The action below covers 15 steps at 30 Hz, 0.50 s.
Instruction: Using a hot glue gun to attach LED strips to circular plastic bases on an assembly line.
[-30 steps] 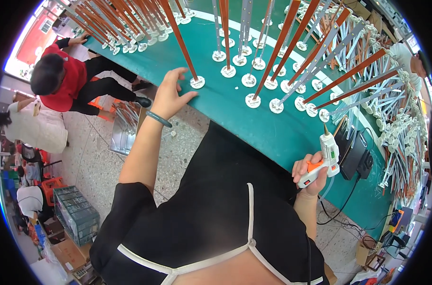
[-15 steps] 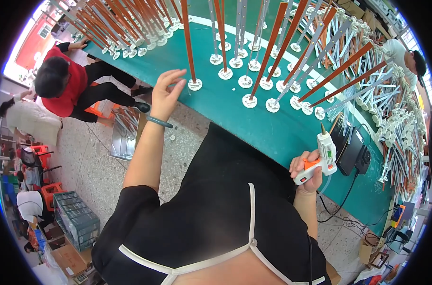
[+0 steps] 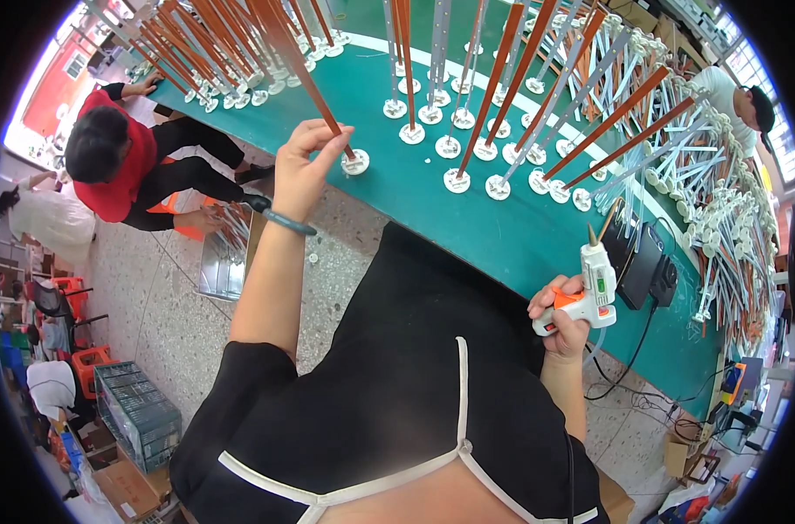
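Since half a second ago my left hand (image 3: 303, 166) has closed in on the nearest brown stick (image 3: 303, 77), and that stick now leans to the left where it stood nearly upright. My thumb and fingers pinch it low down, just above the round white base (image 3: 355, 163) at its foot. The base is by the near edge of the green table (image 3: 441, 214) — I cannot tell whether it lies flat there or is slightly lifted. A dark bracelet (image 3: 291, 224) rings my left wrist.

My right hand (image 3: 565, 310) is wrapped around the handle of a white glue gun (image 3: 599, 284), fingers by its orange trigger, the nozzle pointing up. Just beside it, on the table, sits a black box (image 3: 639, 272) with a cable.

Between my hands and beyond, more brown and grey sticks (image 3: 500, 79) stand on white bases. Farther right is a heap of loose sticks (image 3: 725, 231). On my left, a person in red (image 3: 109, 166) sits near a metal bin (image 3: 223, 271), one hand at the table's edge.
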{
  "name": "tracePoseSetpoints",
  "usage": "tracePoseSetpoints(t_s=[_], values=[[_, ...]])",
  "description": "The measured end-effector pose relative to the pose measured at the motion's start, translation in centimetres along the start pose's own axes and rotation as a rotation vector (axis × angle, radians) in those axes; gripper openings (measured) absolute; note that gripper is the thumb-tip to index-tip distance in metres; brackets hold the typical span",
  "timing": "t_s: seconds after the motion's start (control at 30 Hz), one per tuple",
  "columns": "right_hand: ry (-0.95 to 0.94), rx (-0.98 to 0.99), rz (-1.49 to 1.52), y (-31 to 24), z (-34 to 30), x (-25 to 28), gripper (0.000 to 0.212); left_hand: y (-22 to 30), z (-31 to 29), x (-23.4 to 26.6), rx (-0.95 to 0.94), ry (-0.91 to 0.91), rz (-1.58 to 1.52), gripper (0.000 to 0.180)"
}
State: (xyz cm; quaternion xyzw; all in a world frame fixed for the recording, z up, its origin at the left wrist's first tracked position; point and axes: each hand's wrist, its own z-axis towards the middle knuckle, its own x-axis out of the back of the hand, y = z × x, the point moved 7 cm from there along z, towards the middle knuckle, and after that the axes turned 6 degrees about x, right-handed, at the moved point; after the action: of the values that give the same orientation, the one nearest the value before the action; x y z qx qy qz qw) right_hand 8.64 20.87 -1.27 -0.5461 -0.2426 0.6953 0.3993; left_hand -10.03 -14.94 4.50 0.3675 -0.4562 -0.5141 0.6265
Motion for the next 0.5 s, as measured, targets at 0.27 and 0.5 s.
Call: tracePoseSetpoints(t_s=[0.27, 0.5], values=[[0.098, 0.091, -0.363, -3.5, 5.1, -8.0, 0.051, 7.4, -5.8, -9.1, -0.071, -0.359, -0.071, 0.014], [0.157, 0.112, -0.338, -3.2, 6.2, -9.8, 0.060, 8.8, -7.8, -14.6, -0.240, -0.375, 0.017, 0.010]])
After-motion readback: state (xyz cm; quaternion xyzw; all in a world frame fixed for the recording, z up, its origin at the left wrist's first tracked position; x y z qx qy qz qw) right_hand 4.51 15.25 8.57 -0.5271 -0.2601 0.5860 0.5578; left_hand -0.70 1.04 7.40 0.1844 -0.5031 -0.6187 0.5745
